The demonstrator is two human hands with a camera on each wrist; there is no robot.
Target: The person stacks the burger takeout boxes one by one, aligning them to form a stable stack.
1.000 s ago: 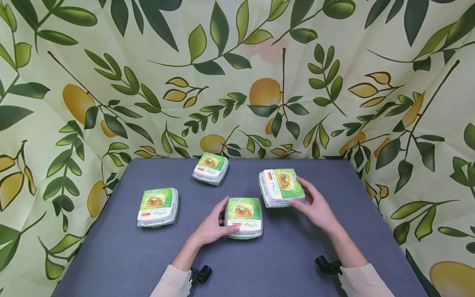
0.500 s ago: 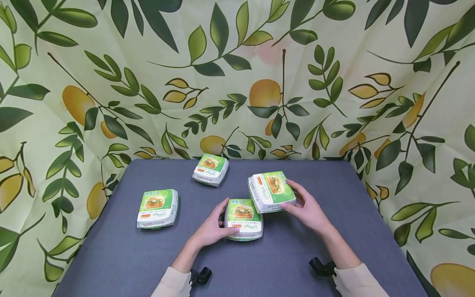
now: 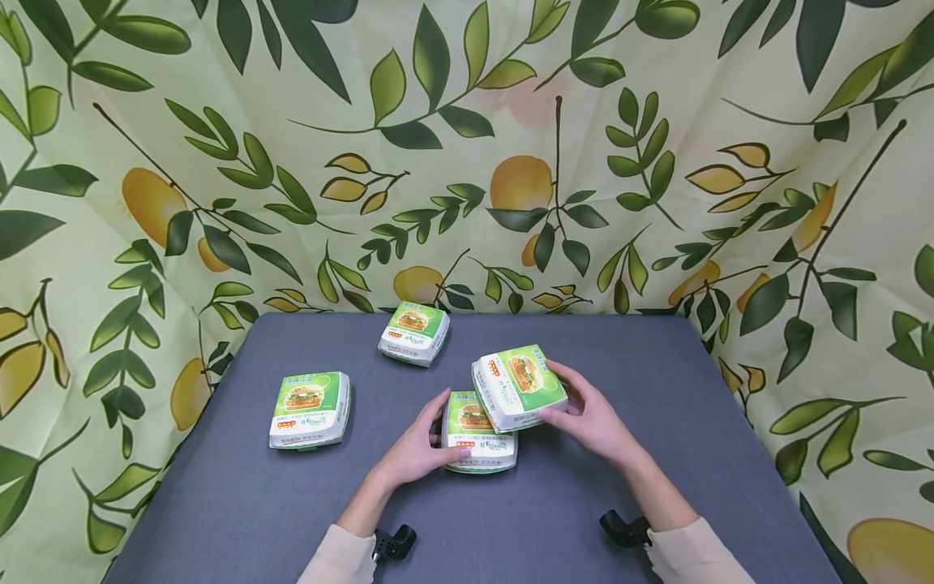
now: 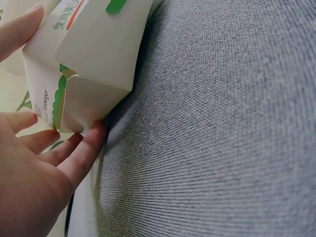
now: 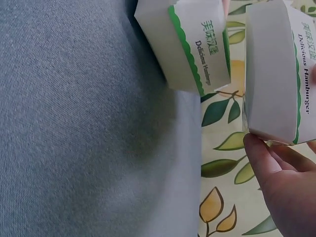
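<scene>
My right hand [image 3: 594,418] grips a green and white hamburger box [image 3: 520,388] by its right side, raised off the table and turned at an angle. That box overlaps the upper right of a second hamburger box [image 3: 481,458], which sits on the table. In the right wrist view a gap shows between the raised box [image 5: 271,74] and the lower box [image 5: 197,54]. My left hand [image 3: 412,450] holds the lower box from its left, thumb on the front edge and fingers along the side. The left wrist view shows these fingertips against the white carton [image 4: 98,59].
Two more hamburger boxes rest on the blue-grey table [image 3: 569,519]: one box [image 3: 310,410] at the left, another box [image 3: 413,332] near the back edge. A leaf-and-fruit patterned cloth [image 3: 452,162] hangs behind and around the table.
My right hand has carried its box leftward and nearer, from beside the lower box to over its upper right part. The left hand and the other boxes have stayed put.
</scene>
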